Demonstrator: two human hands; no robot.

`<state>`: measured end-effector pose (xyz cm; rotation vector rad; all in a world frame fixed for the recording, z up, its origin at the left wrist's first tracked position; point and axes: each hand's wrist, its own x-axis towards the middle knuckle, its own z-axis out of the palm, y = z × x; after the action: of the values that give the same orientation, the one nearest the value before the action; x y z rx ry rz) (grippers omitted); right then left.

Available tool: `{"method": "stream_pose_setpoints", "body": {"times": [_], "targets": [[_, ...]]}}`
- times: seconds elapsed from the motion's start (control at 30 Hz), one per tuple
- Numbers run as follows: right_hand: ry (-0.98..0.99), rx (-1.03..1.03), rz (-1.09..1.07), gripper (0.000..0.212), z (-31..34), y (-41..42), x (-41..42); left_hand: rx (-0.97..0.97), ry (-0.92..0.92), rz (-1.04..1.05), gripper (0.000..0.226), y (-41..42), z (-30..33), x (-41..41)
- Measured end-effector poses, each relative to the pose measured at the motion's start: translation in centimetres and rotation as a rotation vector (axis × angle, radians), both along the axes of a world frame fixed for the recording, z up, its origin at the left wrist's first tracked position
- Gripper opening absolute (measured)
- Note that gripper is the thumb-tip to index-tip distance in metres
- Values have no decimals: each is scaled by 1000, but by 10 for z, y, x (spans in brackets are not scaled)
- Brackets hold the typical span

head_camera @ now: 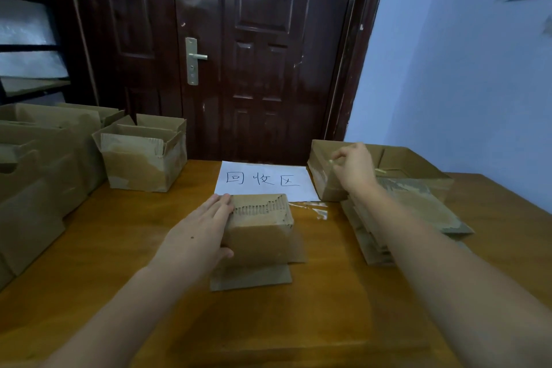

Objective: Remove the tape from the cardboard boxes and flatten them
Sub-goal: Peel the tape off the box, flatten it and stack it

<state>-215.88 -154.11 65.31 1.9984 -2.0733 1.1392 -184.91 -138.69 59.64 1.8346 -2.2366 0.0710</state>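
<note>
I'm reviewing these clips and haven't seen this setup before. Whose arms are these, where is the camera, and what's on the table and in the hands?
There is no machine: a person wears one wide-angle camera on the head, looking down at their own bare arms. The left hand rests with straight fingers against a small cardboard box in the middle of the wooden table. The right hand reaches to an open box at the right, pinching something small that looks like tape. Flattened cardboard is stacked there. More boxes wait at the left. A handwritten paper sign lies in the middle.
</note>
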Motion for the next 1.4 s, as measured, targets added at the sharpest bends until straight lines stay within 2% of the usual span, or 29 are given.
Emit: {"method": "stream_pose_setpoints", "body": {"times": [0.13, 0.27, 0.33, 0.43, 0.57, 0.63, 0.7, 0.87, 0.97, 1.07, 1.17, 1.3, 1.4], "targets": [[-124, 97, -100, 14, 3, -38, -28, -7, 18, -7, 101, -3, -6, 3], [-428, 51, -169, 8, 5, -66, -44, -30, 18, -15, 101, -9, -16, 7], [-425, 117, -159, 20, 7, -74, -49, -43, 13, -11, 102, -10, -19, 8], [-225, 169, -88, 28, 9, -74, -45, -49, -11, -7, 102, -12, -20, 9], [230, 170, 96, 28, 14, -43, -19, -51, 7, -19, 101, -9, -16, 6], [379, 194, 218, 31, 16, -18, 2, -51, -8, -23, 101, -6, -12, 4], [454, 233, 352, 44, 19, 14, 25, -58, -45, -26, 100, -3, -7, 3], [479, 410, 608, 74, 10, 96, 76, -109, -178, -61, 98, 4, 5, 2], [569, 448, 633, 76, -7, 119, 93, -143, -224, -71, 94, 6, 9, -1], [528, 402, 594, 71, -19, 128, 98, -137, -108, -68, 82, 9, 10, -4], [466, 250, 558, 58, -18, 135, 99, -211, 64, -77, 55, 10, 15, -5], [455, 21, 488, 43, -13, 150, 101, -378, 69, -126, 46, 17, 25, -2], [452, -174, 495, 22, -19, 164, 95, -543, 92, -240, 29, 31, 21, 2]]}}
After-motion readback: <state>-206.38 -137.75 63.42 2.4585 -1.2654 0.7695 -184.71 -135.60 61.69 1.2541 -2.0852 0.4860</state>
